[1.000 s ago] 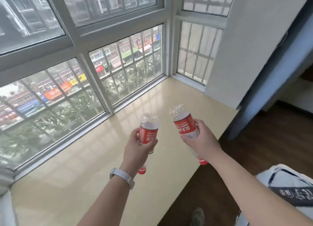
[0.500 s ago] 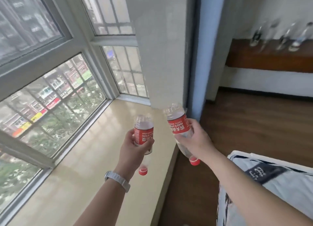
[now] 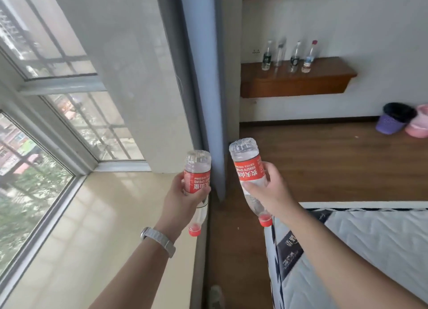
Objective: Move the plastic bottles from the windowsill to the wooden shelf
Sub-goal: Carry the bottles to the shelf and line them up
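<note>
My left hand grips a clear plastic bottle with a red label, held upside down so its red cap points down at me. My right hand holds a second red-label bottle the same way, tilted left. Both bottles hang over the edge of the beige windowsill. Across the room, the wooden shelf is fixed to the white wall and carries several upright bottles.
A grey-blue curtain and a white wall pillar stand between window and room. A quilted mattress lies at the lower right. A purple bin and a pink basin sit on the wooden floor.
The view has swung right from the window toward the room, bringing the wooden shelf and mattress into sight. Both hands keep hold of their bottles.
</note>
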Motion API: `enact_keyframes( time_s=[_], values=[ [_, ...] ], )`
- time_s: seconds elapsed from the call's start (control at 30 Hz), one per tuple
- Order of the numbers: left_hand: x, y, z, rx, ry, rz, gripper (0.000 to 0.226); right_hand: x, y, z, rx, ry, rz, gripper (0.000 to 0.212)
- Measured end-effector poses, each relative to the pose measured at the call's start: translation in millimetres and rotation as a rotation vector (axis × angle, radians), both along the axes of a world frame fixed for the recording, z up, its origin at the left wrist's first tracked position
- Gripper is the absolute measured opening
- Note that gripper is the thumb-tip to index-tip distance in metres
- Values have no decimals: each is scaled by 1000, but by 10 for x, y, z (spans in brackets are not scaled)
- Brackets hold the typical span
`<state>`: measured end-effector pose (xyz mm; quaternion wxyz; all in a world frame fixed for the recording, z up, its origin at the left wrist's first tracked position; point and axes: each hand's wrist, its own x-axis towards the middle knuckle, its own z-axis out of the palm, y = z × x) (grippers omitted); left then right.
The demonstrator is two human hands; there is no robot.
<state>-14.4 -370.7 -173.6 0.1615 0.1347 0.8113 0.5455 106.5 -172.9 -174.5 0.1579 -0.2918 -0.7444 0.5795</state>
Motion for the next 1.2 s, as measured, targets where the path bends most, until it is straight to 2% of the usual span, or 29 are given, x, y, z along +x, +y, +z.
enact_keyframes(
  time_s=[0.3,0.7,1.2],
  values=[
    [-770,505,17,42,-18,-155,46,-557,238,104,20,-35,-131,49],
    [-2000,1029,27,74,24,-215,52,-1483,670,340,147,-134,-188,48],
    [-2348,2159,214,30,77,-416,56,-1577,1596,354,90,-72,-361,50]
  ],
)
